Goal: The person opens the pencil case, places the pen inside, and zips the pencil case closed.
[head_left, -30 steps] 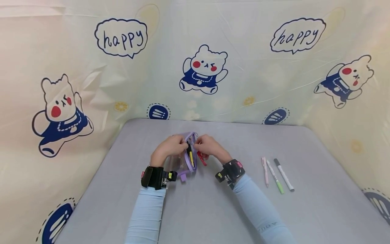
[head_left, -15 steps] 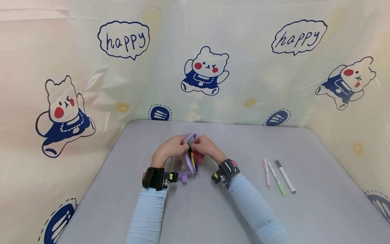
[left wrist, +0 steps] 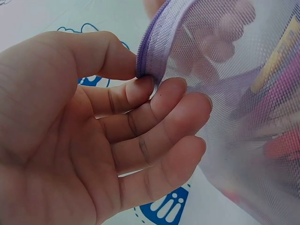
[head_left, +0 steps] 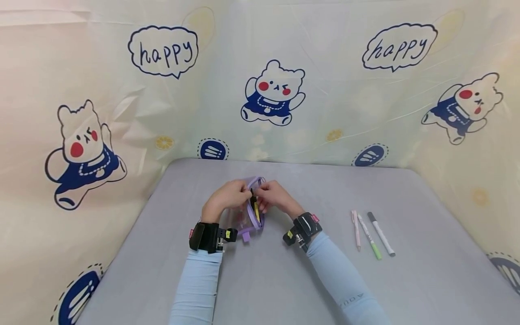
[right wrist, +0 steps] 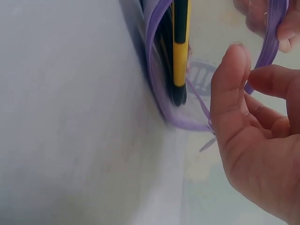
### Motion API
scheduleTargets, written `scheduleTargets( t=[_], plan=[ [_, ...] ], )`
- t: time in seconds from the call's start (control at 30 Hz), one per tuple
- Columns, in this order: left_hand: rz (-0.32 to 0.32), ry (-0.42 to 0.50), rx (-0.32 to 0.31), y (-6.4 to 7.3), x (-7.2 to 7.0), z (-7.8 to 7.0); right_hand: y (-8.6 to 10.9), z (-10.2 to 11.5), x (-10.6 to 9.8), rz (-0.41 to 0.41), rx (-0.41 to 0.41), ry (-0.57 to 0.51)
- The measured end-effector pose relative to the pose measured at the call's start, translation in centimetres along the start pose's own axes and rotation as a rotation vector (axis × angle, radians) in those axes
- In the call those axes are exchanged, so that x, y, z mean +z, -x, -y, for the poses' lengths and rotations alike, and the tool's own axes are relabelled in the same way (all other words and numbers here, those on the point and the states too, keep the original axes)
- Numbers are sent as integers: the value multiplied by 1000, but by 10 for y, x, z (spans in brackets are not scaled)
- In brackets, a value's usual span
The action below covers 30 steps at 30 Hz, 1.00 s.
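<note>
A purple-rimmed, see-through mesh pencil case (head_left: 244, 220) stands unzipped between my hands on the grey table. My left hand (head_left: 231, 194) pinches its zipper edge (left wrist: 152, 42) between thumb and index finger, the other fingers lying along the mesh. Across the opening, my right hand (head_left: 278, 197) holds the opposite part of the purple rim (right wrist: 268, 42) with thumb and index finger. A yellow and black pen (right wrist: 179, 61) pokes out of the opening. Through the mesh a red item (left wrist: 286, 145) shows inside, its shape blurred.
To the right lie a pink pen (head_left: 356, 230), a white pen with a green end (head_left: 370, 238) and a white marker with grey ends (head_left: 382, 234). A printed cloth (head_left: 325, 90) hangs behind the table.
The red item moved from outside the case in my right hand into the case. My right hand shifted slightly left to the rim. My left hand kept its hold.
</note>
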State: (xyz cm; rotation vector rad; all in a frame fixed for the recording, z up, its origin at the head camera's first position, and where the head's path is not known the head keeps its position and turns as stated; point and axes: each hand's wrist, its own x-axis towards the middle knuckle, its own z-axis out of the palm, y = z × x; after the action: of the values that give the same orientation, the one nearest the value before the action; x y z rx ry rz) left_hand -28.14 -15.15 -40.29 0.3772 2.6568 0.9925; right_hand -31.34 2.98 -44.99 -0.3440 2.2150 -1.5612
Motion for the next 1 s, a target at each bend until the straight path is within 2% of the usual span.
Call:
scheduleTargets(
  t=[0.2, 0.33, 0.47, 0.83, 1.0],
  plan=[
    [-1, -6, 1, 1, 1, -1, 11, -8, -15, -16, 0, 84],
    [-5, 9, 4, 1, 1, 0, 21, -11, -28, -49, -20, 176],
    [-13, 10, 21, 1, 1, 1, 33, -10, -44, -90, -6, 268],
    [-26, -58, 58, 1, -1, 0, 67, -21, -78, -138, 24, 348],
    [-19, -54, 54, -1, 3, -2, 84, -25, -91, -163, 45, 402]
  ],
)
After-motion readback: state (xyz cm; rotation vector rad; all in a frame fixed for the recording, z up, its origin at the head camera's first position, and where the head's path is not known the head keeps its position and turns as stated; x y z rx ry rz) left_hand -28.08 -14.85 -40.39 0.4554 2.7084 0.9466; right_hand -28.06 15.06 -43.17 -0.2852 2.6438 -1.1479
